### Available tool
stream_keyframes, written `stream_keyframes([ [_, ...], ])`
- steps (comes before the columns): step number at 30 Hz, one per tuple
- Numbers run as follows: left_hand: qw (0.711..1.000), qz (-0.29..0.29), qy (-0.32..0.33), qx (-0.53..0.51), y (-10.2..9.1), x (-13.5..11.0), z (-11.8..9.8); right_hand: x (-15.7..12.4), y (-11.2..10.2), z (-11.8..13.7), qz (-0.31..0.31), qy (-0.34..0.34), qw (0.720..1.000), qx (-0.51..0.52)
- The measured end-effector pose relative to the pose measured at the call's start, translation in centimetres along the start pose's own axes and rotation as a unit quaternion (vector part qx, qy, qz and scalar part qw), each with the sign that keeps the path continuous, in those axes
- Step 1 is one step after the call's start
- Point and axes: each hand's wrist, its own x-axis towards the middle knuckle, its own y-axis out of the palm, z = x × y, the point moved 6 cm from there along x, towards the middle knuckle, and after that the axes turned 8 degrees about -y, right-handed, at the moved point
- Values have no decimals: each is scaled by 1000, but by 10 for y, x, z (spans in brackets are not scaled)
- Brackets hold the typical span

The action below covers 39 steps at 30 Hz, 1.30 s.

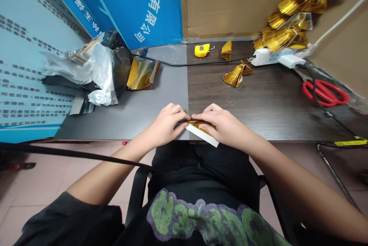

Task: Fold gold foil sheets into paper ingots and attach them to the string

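Close to the table's front edge, both my hands are on one sheet of gold foil paper point(203, 135), whose white back faces up along a strip. My left hand point(169, 120) pinches its left end between thumb and fingers. At the other side my right hand point(222, 123) has its fingers bent over the shiny gold part, the thumb pressing on it. Much of the sheet is covered by my fingers. Farther back lie a pleated gold foil fan point(235, 75) and a small folded gold piece point(227, 50).
A stack of gold sheets point(140, 74) leans by crumpled plastic bags point(100, 65) on the left. A yellow tape measure point(202, 50) lies at the back. Rightward are a white power strip point(268, 56), red-handled scissors point(324, 92) and piled gold fans point(280, 38). Black cables point(178, 64) cross the table.
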Motion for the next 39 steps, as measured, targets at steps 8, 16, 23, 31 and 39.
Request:
stream_keyframes([
  [8, 997, -10, -69, -17, 1, 0, -2, 2, -1, -6, -40, -13, 999, 10],
  [16, 991, -42, -123, -35, 6, 0, -3, 1, -1, -9, -64, 1, 998, 18],
  [23, 992, -77, -97, 3, 7, -5, -6, 0, -2, -4, -75, -21, 997, -18],
  [31, 992, -95, -70, 53, 9, -9, -8, 0, -2, 2, -95, -64, 992, -42],
  [39, 988, -116, -38, 97, 9, -12, -10, 0, -2, 10, -109, -116, 985, -66],
])
